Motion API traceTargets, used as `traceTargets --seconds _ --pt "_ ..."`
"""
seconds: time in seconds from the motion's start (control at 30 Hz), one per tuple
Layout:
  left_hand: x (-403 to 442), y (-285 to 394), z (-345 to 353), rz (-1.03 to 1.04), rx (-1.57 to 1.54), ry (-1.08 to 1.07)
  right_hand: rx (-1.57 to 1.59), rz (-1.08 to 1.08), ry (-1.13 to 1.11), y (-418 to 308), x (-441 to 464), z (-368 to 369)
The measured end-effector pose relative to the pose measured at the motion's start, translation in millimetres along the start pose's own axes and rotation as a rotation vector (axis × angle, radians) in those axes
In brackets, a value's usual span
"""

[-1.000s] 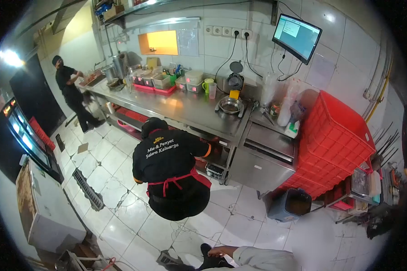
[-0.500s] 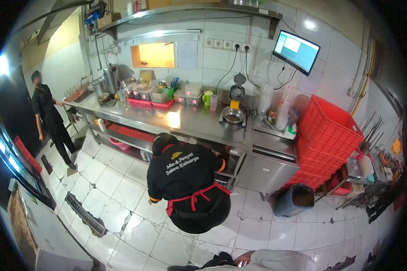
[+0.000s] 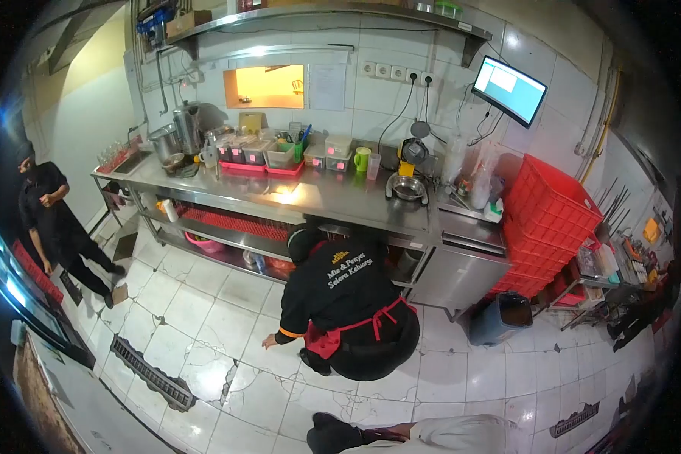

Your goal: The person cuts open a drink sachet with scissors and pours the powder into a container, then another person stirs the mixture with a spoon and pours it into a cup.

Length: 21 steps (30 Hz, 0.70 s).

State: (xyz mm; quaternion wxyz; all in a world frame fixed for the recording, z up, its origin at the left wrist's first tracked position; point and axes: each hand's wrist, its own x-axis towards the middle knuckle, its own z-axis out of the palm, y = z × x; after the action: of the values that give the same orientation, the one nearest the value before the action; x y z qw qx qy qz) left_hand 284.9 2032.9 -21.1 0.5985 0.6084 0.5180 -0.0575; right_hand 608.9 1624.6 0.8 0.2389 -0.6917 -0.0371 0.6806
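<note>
While my right hand (image 3: pixel 392 433) is low beside dark clothing (image 3: pixel 333 436), no handling step shows; any reach would call for stretching out. Can't tell its grip, tbh.

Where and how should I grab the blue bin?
I'd take the blue bin by opposite sides of its rim, reaching down from the near side: it stands upright, open-topped, on the floor, with the red crates behind it.
</note>
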Motion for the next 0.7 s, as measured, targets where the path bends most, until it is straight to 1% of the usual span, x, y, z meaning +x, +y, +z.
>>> traceTargets --seconds 0.13,0.3,0.43,0.7 --pt "58.7 70.9 -20.2 0.173 0.118 0.080 0.002 0.002 0.042 -32.0 17.0 4.9" --pt "113.9 155.9 -39.5 0.323 0.204 0.109 0.004 -0.007 0.074 -88.7 46.6 -0.8" --pt "152.1 217.8 -58.6 0.381 0.276 0.114 0.012 -0.031 0.105 -150.2 69.2 -17.5" --pt "214.1 312.5 -84.7 0.431 0.413 0.098 0.062 -0.122 0.176 -254.9 104.3 -57.9"
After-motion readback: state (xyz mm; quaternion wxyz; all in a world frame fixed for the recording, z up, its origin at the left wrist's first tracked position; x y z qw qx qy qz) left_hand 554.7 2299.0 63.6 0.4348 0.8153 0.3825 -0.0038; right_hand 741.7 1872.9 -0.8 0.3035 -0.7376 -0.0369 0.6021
